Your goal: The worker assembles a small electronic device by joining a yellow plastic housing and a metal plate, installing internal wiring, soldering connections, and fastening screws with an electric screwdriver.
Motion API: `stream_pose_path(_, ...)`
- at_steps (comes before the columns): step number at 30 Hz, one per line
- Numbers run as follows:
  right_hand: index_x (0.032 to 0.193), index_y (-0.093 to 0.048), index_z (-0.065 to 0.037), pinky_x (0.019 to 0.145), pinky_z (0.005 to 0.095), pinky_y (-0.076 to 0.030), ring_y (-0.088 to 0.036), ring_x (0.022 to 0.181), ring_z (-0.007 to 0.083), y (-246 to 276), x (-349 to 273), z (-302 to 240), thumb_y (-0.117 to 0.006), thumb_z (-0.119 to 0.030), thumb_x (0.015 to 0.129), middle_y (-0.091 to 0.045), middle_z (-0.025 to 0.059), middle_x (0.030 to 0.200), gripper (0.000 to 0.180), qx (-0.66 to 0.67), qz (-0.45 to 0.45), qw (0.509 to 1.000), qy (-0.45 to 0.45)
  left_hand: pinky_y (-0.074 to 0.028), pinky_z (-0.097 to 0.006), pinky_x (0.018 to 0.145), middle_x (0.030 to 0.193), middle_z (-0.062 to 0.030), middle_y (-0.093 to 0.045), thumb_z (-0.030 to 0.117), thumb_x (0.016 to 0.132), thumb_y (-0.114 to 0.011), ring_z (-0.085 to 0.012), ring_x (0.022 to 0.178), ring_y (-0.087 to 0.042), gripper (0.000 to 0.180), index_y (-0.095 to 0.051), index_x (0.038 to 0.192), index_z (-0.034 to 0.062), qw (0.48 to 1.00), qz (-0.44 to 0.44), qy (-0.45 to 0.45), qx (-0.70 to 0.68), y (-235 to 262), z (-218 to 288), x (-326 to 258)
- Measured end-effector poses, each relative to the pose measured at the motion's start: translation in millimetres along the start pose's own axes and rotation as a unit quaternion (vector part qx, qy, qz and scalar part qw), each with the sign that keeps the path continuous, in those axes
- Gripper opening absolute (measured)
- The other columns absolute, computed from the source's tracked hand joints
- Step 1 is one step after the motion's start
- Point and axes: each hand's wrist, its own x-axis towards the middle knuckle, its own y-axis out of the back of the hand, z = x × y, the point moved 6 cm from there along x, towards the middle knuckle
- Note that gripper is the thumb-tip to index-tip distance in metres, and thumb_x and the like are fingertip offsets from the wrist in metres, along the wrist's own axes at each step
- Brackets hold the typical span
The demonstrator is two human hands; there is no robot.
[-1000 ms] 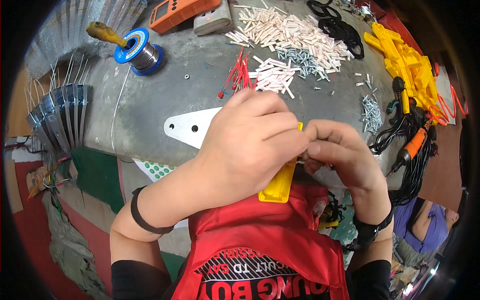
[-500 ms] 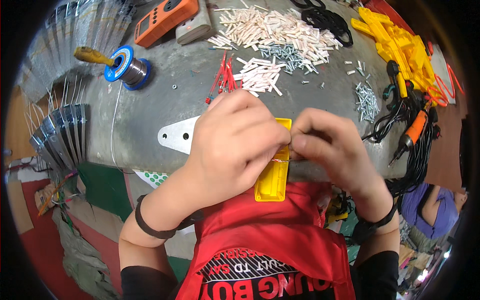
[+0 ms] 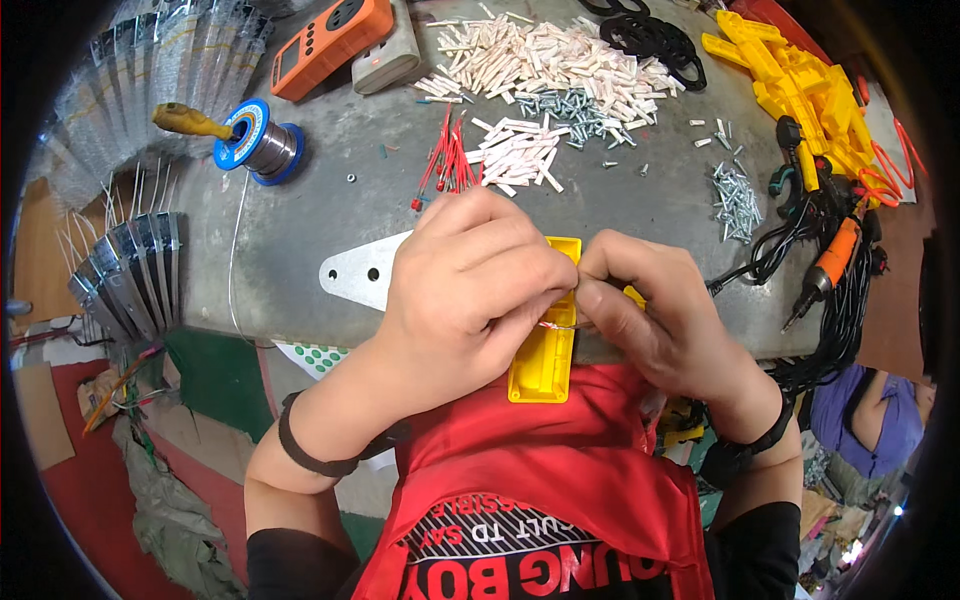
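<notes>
A yellow plastic housing [image 3: 540,370], open at the top, lies at the table's front edge, partly covered by my left hand [image 3: 470,290]. That hand is closed over its upper part, thumb and fingertips pinched. My right hand [image 3: 650,310] is also closed, its thumb and forefinger meeting just right of the housing. Between the two hands a thin red-and-white wire [image 3: 556,325] crosses the housing; its ends vanish under my fingers. A flat metal plate with holes [image 3: 352,273] sticks out left from beneath my left hand.
Heaps of white sleeves [image 3: 560,60], screws [image 3: 735,203] and red-wired parts [image 3: 450,160] lie beyond my hands. A solder spool [image 3: 262,140] and an orange meter [image 3: 330,45] stand far left. At right are an orange screwdriver [image 3: 835,255], black cables and yellow housings [image 3: 800,90].
My right hand has turned slightly, its thumb and forefinger closer together at the housing's edge. The left hand and the housing stay nearly in place; the whole view shifts slightly.
</notes>
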Motion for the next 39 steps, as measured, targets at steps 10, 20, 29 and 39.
stream_pose_path(10,0.088,-0.059,0.004,0.068,0.0273,-0.040,-0.052,0.074,0.0176,39,-30,-9,-0.044,-0.035,0.099,-0.054,0.0097,0.080,0.043,-0.105,0.087,0.990,-0.044,-0.048,-0.039,0.085,0.093,-0.0105,-0.068,-0.007,0.065,-0.070,-0.0303,0.094,-0.063,0.029,-0.066,0.093,0.0017,0.977,0.027,0.098,0.189,84,8,-56)
stream_pose_path(20,0.093,-0.059,0.003,0.072,0.0265,-0.039,-0.050,0.079,0.0166,35,-27,-21,-0.051,-0.018,0.096,-0.054,0.0091,0.088,0.023,-0.153,0.076,0.985,-0.013,-0.046,-0.042,0.092,0.123,-0.0115,-0.059,-0.003,0.070,-0.069,-0.0319,0.113,-0.057,0.053,-0.059,0.121,0.0063,0.846,-0.022,0.129,0.517,143,-34,-195)
stream_pose_path(29,0.092,-0.062,0.004,0.077,0.0290,-0.042,-0.057,0.082,0.0223,33,-26,-49,-0.057,-0.014,0.091,-0.060,0.0121,0.088,0.020,-0.172,0.083,0.982,0.001,-0.054,-0.036,0.078,0.097,-0.0090,-0.068,-0.002,0.066,-0.068,-0.0294,0.098,-0.065,0.025,-0.067,0.090,0.0008,0.817,-0.014,0.050,0.574,208,2,-172)
stream_pose_path(39,0.098,-0.065,-0.004,0.077,0.0384,-0.048,-0.060,0.091,0.0335,-47,41,-101,-0.068,-0.011,0.082,-0.062,0.0150,0.096,0.018,-0.194,-0.152,0.966,0.079,-0.046,-0.032,0.052,0.064,-0.0038,-0.050,0.007,0.062,-0.069,-0.0194,0.057,-0.055,0.032,-0.068,0.094,0.0029,0.929,0.036,-0.093,0.356,118,40,-65)
